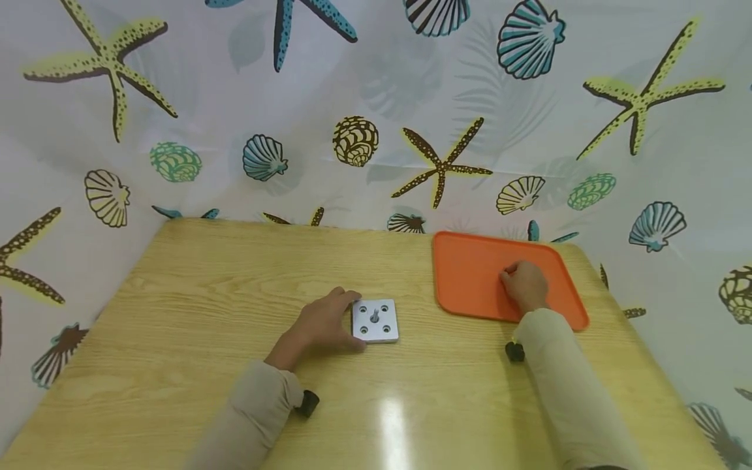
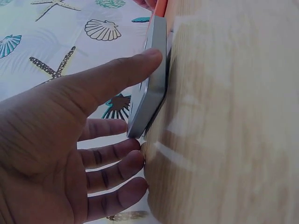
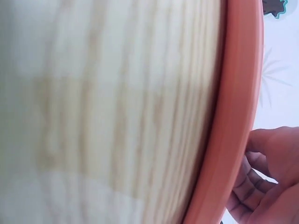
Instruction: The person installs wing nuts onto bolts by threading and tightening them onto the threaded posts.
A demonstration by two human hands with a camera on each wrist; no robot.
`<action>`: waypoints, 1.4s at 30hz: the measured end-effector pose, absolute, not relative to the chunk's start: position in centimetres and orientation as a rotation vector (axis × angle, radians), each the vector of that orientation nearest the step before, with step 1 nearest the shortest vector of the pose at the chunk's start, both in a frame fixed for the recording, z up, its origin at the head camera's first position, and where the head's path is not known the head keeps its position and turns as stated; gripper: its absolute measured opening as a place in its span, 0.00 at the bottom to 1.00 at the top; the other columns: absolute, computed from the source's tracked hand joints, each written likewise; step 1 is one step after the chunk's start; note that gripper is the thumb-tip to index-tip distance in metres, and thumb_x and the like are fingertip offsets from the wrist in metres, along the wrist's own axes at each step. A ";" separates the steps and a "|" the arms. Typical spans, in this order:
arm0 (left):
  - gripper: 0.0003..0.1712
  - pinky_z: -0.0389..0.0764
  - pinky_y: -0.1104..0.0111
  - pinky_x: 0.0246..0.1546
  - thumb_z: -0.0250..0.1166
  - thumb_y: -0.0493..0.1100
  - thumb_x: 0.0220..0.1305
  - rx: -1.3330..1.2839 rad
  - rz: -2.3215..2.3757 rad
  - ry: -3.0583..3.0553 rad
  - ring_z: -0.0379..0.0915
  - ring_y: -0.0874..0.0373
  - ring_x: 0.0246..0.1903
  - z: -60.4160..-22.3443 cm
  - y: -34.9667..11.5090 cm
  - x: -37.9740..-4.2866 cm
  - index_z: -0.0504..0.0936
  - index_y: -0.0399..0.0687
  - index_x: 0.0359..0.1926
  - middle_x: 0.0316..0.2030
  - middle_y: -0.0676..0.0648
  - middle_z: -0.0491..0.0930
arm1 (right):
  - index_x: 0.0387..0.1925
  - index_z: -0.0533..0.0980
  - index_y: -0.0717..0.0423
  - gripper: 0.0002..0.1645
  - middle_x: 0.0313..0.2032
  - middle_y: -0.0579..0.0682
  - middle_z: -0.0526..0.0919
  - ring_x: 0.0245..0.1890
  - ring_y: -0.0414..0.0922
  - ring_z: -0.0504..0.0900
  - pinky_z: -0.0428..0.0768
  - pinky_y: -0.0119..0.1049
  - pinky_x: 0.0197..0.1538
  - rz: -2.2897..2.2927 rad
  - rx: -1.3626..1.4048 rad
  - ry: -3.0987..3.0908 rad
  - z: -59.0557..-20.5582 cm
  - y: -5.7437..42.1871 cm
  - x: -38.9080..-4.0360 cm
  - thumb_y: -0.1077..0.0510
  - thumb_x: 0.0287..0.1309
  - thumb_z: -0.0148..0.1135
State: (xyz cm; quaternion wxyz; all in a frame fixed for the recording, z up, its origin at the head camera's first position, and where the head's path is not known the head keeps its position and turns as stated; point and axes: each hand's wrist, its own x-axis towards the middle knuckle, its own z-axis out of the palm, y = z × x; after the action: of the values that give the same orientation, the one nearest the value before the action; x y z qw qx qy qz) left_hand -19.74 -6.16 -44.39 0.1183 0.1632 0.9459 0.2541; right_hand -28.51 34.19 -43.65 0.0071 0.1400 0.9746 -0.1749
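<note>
Left fingers [image 2: 117, 172] outspread at metal plate [image 1: 383, 320], right fingers [image 3: 250, 192] curled over orange tray [image 1: 470, 277], grip unclear.

Right wrist: orange tray [image 3: 236, 93] is partly hiding right hand [image 3: 284, 165]. Left wrist: picture edge is cropping left hand [image 2: 46, 149].

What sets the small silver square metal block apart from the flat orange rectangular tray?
Size: the small silver square metal block is much smaller than the flat orange rectangular tray.
Surface: the block has four round recesses and a central upright post; the tray has a plain floor and raised rim.
Hands: the left hand is at the block, the right hand over the tray.
Shared: both lie on the wood-grain table.
</note>
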 end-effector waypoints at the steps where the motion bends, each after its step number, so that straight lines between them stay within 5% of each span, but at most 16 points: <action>1: 0.56 0.78 0.55 0.53 0.82 0.61 0.40 0.476 0.753 2.767 0.75 0.54 0.49 -44.4 -6.1 -19.8 0.70 0.51 0.69 0.57 0.47 0.74 | 0.50 0.78 0.67 0.21 0.53 0.66 0.81 0.52 0.63 0.78 0.74 0.56 0.59 -0.536 0.427 3.050 -43.6 34.3 -28.6 0.52 0.70 0.55; 10: 0.57 0.75 0.54 0.59 0.83 0.53 0.43 0.498 0.860 2.689 0.73 0.53 0.55 -45.1 -5.8 -20.2 0.65 0.48 0.72 0.64 0.46 0.68 | 0.44 0.82 0.69 0.15 0.43 0.65 0.86 0.44 0.61 0.83 0.80 0.55 0.51 -0.595 0.061 3.251 -42.8 32.8 -27.4 0.58 0.69 0.59; 18: 0.55 0.75 0.57 0.58 0.83 0.52 0.43 0.454 0.885 2.687 0.72 0.55 0.52 -45.5 -5.9 -20.0 0.66 0.48 0.72 0.63 0.47 0.68 | 0.43 0.83 0.60 0.09 0.38 0.56 0.88 0.36 0.50 0.85 0.81 0.45 0.41 -1.072 -0.631 3.151 -41.0 22.5 -23.1 0.59 0.66 0.63; 22: 0.55 0.75 0.61 0.49 0.83 0.51 0.43 0.441 0.967 2.650 0.71 0.55 0.46 -45.3 -6.0 -20.1 0.67 0.49 0.71 0.60 0.48 0.69 | 0.42 0.83 0.56 0.06 0.39 0.51 0.88 0.36 0.45 0.84 0.81 0.42 0.41 -1.122 -0.866 3.003 -40.9 18.6 -21.6 0.60 0.65 0.64; 28: 0.54 0.70 0.66 0.38 0.83 0.49 0.42 0.455 1.077 2.578 0.69 0.56 0.40 -45.5 -6.2 -20.2 0.68 0.49 0.71 0.54 0.49 0.69 | 0.40 0.83 0.54 0.05 0.38 0.49 0.88 0.37 0.42 0.84 0.83 0.45 0.44 -1.138 -0.947 2.904 -42.1 16.4 -20.3 0.60 0.63 0.65; 42: 0.52 0.74 0.66 0.43 0.83 0.44 0.42 0.498 1.202 2.512 0.69 0.56 0.44 -46.2 -7.2 -20.5 0.68 0.45 0.68 0.55 0.46 0.69 | 0.36 0.83 0.57 0.03 0.35 0.49 0.86 0.35 0.40 0.83 0.83 0.39 0.44 -1.235 -1.041 2.857 -43.1 15.8 -19.8 0.64 0.60 0.68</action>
State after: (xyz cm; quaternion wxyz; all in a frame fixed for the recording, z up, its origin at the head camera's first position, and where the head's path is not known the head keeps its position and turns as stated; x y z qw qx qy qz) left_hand -20.54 -7.18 -46.16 0.1558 0.1739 0.8771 0.4197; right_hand -19.78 15.80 -43.13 -0.0702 -0.3164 0.8683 -0.3755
